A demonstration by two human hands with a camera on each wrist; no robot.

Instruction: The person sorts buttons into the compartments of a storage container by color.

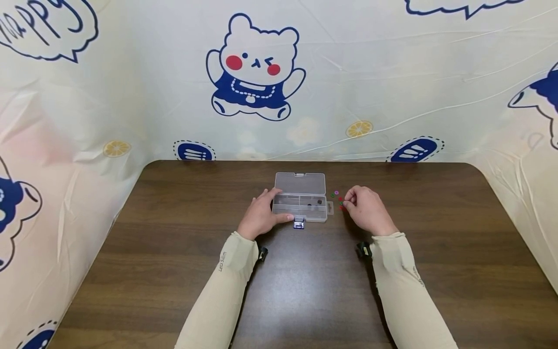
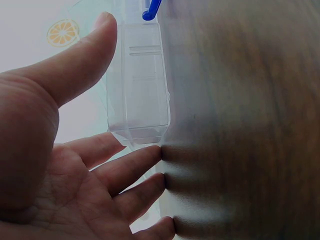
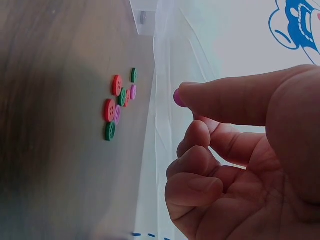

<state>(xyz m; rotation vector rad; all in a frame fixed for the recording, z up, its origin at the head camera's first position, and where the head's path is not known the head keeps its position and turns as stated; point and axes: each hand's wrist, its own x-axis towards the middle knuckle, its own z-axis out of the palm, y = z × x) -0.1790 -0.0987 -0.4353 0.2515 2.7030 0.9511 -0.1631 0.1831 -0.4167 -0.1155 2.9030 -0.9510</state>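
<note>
A pale printed backdrop (image 1: 165, 121) rises behind and on both sides, with blue-lined bears (image 1: 257, 99), orange slices (image 1: 359, 129) and, at upper left, a speech bubble reading "happy" (image 1: 41, 19). Before it spreads a brown wood-grain table (image 1: 131, 271) with rounded far corners. Two cream sleeves (image 1: 213, 295) reach in over it; small print (image 1: 223, 261) near the left cuff seems to say "Lets Slim", though it is too small to be sure. The left hand (image 1: 260, 214) is spread wide, thumb well away from the fingers, resting against the left end of a clear divided box (image 1: 285, 210). The right hand (image 1: 368, 209) is mostly curled, just right of the box. The box's lid (image 1: 300, 184) stands open at the back; its blue latch (image 1: 298, 224) faces front. Dark buttons (image 1: 320, 202) lie in right-hand compartments, loose buttons (image 3: 110, 110) — red, green, purple — on the table beside the box, and one purple button (image 3: 178, 98) between right thumb and forefinger.
</note>
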